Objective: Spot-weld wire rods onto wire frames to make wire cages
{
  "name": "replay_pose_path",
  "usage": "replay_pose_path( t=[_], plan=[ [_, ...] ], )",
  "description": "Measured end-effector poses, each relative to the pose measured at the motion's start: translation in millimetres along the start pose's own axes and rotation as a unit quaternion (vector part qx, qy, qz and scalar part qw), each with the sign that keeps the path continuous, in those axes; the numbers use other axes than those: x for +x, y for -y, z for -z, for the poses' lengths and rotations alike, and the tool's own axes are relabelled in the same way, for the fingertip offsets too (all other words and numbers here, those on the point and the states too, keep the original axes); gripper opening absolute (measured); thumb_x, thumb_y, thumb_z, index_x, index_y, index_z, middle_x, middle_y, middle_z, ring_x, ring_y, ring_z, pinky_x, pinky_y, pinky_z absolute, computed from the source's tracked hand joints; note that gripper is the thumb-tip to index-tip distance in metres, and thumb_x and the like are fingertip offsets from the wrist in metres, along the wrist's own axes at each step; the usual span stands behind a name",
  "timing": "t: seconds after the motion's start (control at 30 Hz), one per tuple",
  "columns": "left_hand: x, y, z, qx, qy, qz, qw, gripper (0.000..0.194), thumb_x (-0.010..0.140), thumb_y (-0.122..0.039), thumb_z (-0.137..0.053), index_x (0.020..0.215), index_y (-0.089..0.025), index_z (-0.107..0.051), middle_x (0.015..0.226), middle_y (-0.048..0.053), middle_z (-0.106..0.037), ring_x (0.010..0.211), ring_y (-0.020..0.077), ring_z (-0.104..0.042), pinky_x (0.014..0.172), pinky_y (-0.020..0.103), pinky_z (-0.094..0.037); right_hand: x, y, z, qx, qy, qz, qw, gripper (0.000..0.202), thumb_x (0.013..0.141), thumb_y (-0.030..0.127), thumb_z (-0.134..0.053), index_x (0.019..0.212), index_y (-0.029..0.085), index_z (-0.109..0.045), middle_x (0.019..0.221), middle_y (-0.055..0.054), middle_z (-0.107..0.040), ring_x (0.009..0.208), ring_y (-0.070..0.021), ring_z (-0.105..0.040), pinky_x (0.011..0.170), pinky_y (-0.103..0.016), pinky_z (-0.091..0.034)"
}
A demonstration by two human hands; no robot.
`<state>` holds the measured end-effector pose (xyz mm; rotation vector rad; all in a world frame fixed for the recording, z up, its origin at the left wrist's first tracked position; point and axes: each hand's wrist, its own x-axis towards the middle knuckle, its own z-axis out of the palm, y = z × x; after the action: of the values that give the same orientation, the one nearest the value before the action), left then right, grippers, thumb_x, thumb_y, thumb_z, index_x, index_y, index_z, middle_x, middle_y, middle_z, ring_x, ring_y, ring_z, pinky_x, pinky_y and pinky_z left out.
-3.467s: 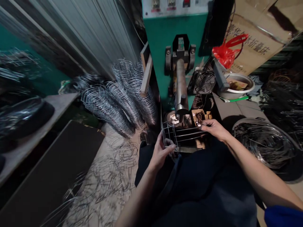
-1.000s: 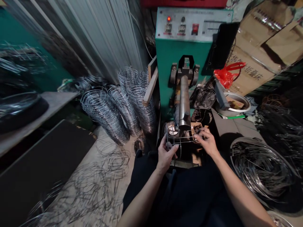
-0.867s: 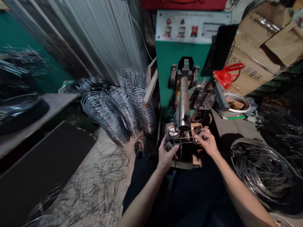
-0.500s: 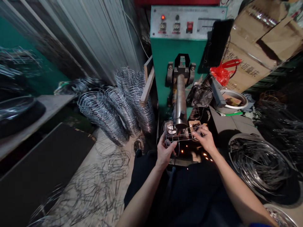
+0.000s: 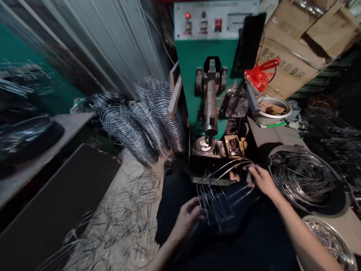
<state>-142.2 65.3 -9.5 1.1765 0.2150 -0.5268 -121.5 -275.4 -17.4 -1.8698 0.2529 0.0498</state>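
A bent-wire frame (image 5: pixel 218 205), smeared by motion, hangs over my lap between both hands, below the front of the green welding machine (image 5: pixel 184 56). My right hand (image 5: pixel 262 180) is closed on its right end, thumb uppermost, where a curved wire arcs to the left. My left hand (image 5: pixel 188 216) is at the left side of the frame, its blurred fingers curled against the wires. Above the frame, the machine's steel cylinder arm (image 5: pixel 211 105) points down toward a round lower piece (image 5: pixel 203 146), with no wire between them.
Stacked wire rings (image 5: pixel 126 131) stand at left beside a tangle of loose wire (image 5: pixel 121 214) on the floor. To the right are a tub of wire pieces (image 5: pixel 301 180), a metal bowl of small parts (image 5: pixel 328 237) and a white basin (image 5: pixel 272 118). A small cardboard box (image 5: pixel 236 146) sits by the arm.
Both hands have brought the wire frame down and toward me, away from the cylinder arm, and the frame has tilted. The orange sparks below the arm have nearly gone. The view has shifted slightly.
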Motion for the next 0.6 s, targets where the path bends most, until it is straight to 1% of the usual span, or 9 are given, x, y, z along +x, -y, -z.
replay_pose_path(
  t=[0.03, 0.1, 0.17, 0.23, 0.3, 0.37, 0.43, 0.5, 0.6],
  plan=[
    [-0.8, -4.1, 12.1, 0.062, -0.021, -0.004, 0.998, 0.054, 0.071, -0.059, -0.075, 0.102, -0.014, -0.069, 0.085, 0.009, -0.069, 0.074, 0.0176, -0.065, 0.063, 0.027, -0.054, -0.5, 7.4, -1.6, -0.011, 0.063, -0.020, 0.998, 0.054, 0.093, 0.068, -0.047, 0.106, 0.018, -0.062, 0.059, -0.001, -0.062, 0.043, -0.0177, -0.059, 0.040, -0.026, -0.047],
    [12.6, -17.3, 25.0, 0.191, -0.044, -0.050, 0.979, 0.049, 0.079, -0.056, -0.069, 0.111, -0.018, -0.069, 0.101, 0.010, -0.071, 0.087, 0.0206, -0.067, 0.072, 0.031, -0.056, 7.5, 23.3, -13.1, -0.055, 0.203, -0.034, 0.977, 0.050, 0.091, 0.067, -0.052, 0.100, 0.019, -0.064, 0.058, 0.000, -0.062, 0.038, -0.0157, -0.057, 0.036, -0.023, -0.042],
    [39.1, -27.8, 20.5, 0.307, 0.014, -0.119, 0.944, 0.052, 0.079, -0.047, -0.071, 0.124, -0.021, -0.064, 0.115, 0.011, -0.070, 0.096, 0.0223, -0.068, 0.081, 0.035, -0.056, 21.2, 34.1, -33.0, -0.101, 0.277, -0.008, 0.956, 0.043, 0.091, 0.062, -0.055, 0.092, 0.020, -0.064, 0.061, 0.000, -0.065, 0.039, -0.0151, -0.058, 0.036, -0.022, -0.040],
    [66.7, -28.7, 5.8, 0.426, 0.058, -0.213, 0.877, 0.045, 0.082, -0.039, -0.068, 0.123, -0.020, -0.065, 0.114, 0.012, -0.071, 0.093, 0.0227, -0.069, 0.084, 0.038, -0.056, 30.9, 34.3, -53.5, -0.137, 0.247, 0.037, 0.958, 0.034, 0.091, 0.054, -0.059, 0.092, 0.021, -0.066, 0.068, -0.002, -0.068, 0.044, -0.0154, -0.060, 0.043, -0.023, -0.044],
    [87.0, -21.1, -7.6, 0.469, 0.051, -0.258, 0.843, 0.034, 0.085, -0.032, -0.063, 0.117, -0.020, -0.069, 0.110, 0.012, -0.073, 0.098, 0.0241, -0.068, 0.092, 0.041, -0.053, 31.4, 23.4, -67.1, -0.165, 0.166, 0.085, 0.969, 0.026, 0.092, 0.045, -0.059, 0.103, 0.023, -0.068, 0.080, -0.004, -0.072, 0.055, -0.0181, -0.066, 0.054, -0.026, -0.050],
    [97.9, -10.7, -13.7, 0.487, 0.031, -0.273, 0.829, 0.029, 0.089, -0.029, -0.058, 0.114, -0.022, -0.070, 0.108, 0.011, -0.073, 0.101, 0.0244, -0.068, 0.095, 0.041, -0.051, 24.6, 6.3, -71.7, -0.180, 0.086, 0.125, 0.972, 0.029, 0.096, 0.040, -0.053, 0.118, 0.026, -0.066, 0.094, -0.006, -0.074, 0.071, -0.0220, -0.070, 0.069, -0.031, -0.054],
    [102.6, -3.3, -14.1, 0.511, 0.022, -0.277, 0.814, 0.029, 0.091, -0.029, -0.055, 0.115, -0.023, -0.070, 0.107, 0.011, -0.074, 0.098, 0.0236, -0.068, 0.092, 0.039, -0.051, 16.8, -8.3, -70.7, -0.188, 0.037, 0.150, 0.970, 0.034, 0.099, 0.038, -0.045, 0.123, 0.025, -0.065, 0.106, -0.008, -0.073, 0.087, -0.0257, -0.071, 0.081, -0.037, -0.055],
    [105.4, -2.7, -13.5, 0.538, 0.018, -0.274, 0.797, 0.028, 0.092, -0.028, -0.054, 0.115, -0.024, -0.069, 0.103, 0.010, -0.074, 0.094, 0.0225, -0.069, 0.090, 0.037, -0.051, 14.0, -14.2, -68.6, -0.202, 0.014, 0.161, 0.966, 0.033, 0.099, 0.039, -0.047, 0.119, 0.025, -0.069, 0.110, -0.009, -0.072, 0.097, -0.0282, -0.070, 0.088, -0.039, -0.053],
    [111.2, -14.6, -17.0, 0.571, 0.016, -0.274, 0.774, 0.026, 0.093, -0.026, -0.052, 0.111, -0.023, -0.070, 0.097, 0.010, -0.074, 0.087, 0.0214, -0.069, 0.084, 0.033, -0.050, 23.2, -6.0, -66.9, -0.247, 0.007, 0.150, 0.957, 0.029, 0.097, 0.039, -0.055, 0.117, 0.026, -0.071, 0.106, -0.008, -0.074, 0.097, -0.0285, -0.069, 0.088, -0.037, -0.054]
  ],
)
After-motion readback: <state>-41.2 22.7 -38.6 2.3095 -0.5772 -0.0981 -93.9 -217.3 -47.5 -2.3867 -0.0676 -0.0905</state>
